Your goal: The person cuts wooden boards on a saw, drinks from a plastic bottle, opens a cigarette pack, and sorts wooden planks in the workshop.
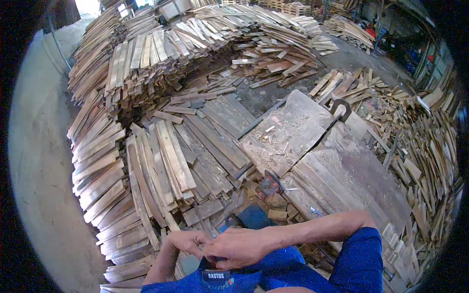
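My left hand point(187, 242) and my right hand point(239, 248) meet close in front of my chest. The fingers of both are bent and closed, and the right hand partly covers the fingertips of the left. Whatever is pinched between them, if anything, is hidden. Just below the hands is my blue shirt point(249, 281), which has a dark label point(215, 275) with white lettering.
Ahead stands a saw table point(288, 127) strewn with wood chips, with a curved dark metal piece point(340, 110) over its slot. Long boards point(171, 156) lie at left. Tall plank stacks point(146, 53) rise behind; offcuts point(415, 132) heap at right.
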A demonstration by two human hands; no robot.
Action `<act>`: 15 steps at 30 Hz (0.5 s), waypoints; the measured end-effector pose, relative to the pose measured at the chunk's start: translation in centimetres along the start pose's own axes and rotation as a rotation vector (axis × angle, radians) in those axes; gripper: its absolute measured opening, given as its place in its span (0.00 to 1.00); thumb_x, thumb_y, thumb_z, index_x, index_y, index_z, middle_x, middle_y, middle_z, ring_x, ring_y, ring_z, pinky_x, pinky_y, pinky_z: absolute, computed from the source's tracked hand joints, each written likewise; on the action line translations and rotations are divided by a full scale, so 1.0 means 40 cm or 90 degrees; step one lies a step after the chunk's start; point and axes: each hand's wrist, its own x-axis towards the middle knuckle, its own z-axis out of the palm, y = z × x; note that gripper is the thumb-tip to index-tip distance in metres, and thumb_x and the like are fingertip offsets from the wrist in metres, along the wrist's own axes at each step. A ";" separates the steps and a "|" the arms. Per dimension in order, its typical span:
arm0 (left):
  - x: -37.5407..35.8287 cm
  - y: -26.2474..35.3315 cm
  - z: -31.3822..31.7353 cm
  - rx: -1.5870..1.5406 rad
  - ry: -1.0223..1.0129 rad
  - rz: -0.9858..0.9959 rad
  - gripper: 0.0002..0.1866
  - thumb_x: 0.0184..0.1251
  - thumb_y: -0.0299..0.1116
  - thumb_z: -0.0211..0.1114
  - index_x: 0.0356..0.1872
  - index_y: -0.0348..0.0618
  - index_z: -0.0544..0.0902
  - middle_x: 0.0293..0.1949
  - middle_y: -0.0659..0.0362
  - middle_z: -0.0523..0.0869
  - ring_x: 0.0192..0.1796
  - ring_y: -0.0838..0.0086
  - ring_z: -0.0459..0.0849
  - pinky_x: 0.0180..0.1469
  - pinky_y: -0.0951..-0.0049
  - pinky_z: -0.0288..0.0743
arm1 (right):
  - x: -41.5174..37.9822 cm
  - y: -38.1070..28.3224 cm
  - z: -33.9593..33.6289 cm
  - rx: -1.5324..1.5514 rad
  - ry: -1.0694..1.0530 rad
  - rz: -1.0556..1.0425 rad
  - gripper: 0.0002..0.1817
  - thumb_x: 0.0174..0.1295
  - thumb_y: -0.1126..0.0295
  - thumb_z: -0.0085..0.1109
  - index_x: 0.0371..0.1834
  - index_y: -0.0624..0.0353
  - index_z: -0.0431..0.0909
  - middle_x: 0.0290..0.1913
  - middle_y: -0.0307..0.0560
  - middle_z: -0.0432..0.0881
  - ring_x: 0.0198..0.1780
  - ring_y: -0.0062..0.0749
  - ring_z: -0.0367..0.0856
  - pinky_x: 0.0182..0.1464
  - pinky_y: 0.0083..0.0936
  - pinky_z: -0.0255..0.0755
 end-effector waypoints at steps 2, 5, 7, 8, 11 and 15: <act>0.007 -0.013 -0.001 0.018 0.004 0.060 0.20 0.61 0.41 0.69 0.46 0.34 0.81 0.44 0.53 0.86 0.49 0.67 0.82 0.52 0.67 0.73 | -0.007 0.001 0.004 -0.025 0.030 0.013 0.12 0.61 0.65 0.55 0.42 0.62 0.73 0.36 0.57 0.80 0.37 0.56 0.80 0.35 0.47 0.73; 0.021 -0.011 -0.004 0.002 -0.020 0.017 0.19 0.60 0.39 0.70 0.46 0.35 0.81 0.44 0.54 0.86 0.50 0.69 0.82 0.52 0.68 0.73 | -0.015 -0.016 0.022 -0.052 0.073 0.028 0.11 0.61 0.67 0.54 0.41 0.63 0.72 0.40 0.58 0.79 0.39 0.56 0.80 0.35 0.46 0.73; 0.033 -0.001 0.001 -0.008 -0.038 0.005 0.18 0.60 0.38 0.70 0.46 0.36 0.81 0.43 0.55 0.86 0.49 0.71 0.82 0.52 0.69 0.74 | -0.013 -0.026 0.024 -0.093 0.112 0.034 0.10 0.61 0.68 0.53 0.41 0.63 0.71 0.43 0.58 0.78 0.40 0.56 0.80 0.36 0.45 0.73; 0.036 0.003 0.005 -0.015 -0.041 0.001 0.18 0.60 0.37 0.70 0.46 0.36 0.81 0.43 0.55 0.85 0.49 0.71 0.82 0.52 0.69 0.74 | -0.011 -0.026 0.025 -0.098 0.119 0.037 0.10 0.61 0.69 0.53 0.41 0.63 0.71 0.44 0.58 0.77 0.40 0.56 0.80 0.36 0.45 0.73; 0.030 0.015 0.017 -0.038 -0.033 -0.012 0.17 0.60 0.35 0.71 0.46 0.37 0.81 0.43 0.56 0.85 0.48 0.73 0.82 0.52 0.70 0.75 | -0.001 -0.019 -0.003 -0.010 0.244 -0.097 0.08 0.61 0.71 0.54 0.39 0.64 0.73 0.47 0.56 0.76 0.41 0.50 0.80 0.39 0.36 0.75; 0.001 0.005 0.014 -0.025 0.225 -0.086 0.16 0.61 0.36 0.70 0.46 0.38 0.82 0.42 0.58 0.85 0.48 0.75 0.82 0.52 0.72 0.76 | -0.070 0.012 -0.110 0.111 0.413 0.111 0.07 0.64 0.70 0.55 0.36 0.62 0.74 0.36 0.47 0.80 0.37 0.31 0.81 0.38 0.25 0.74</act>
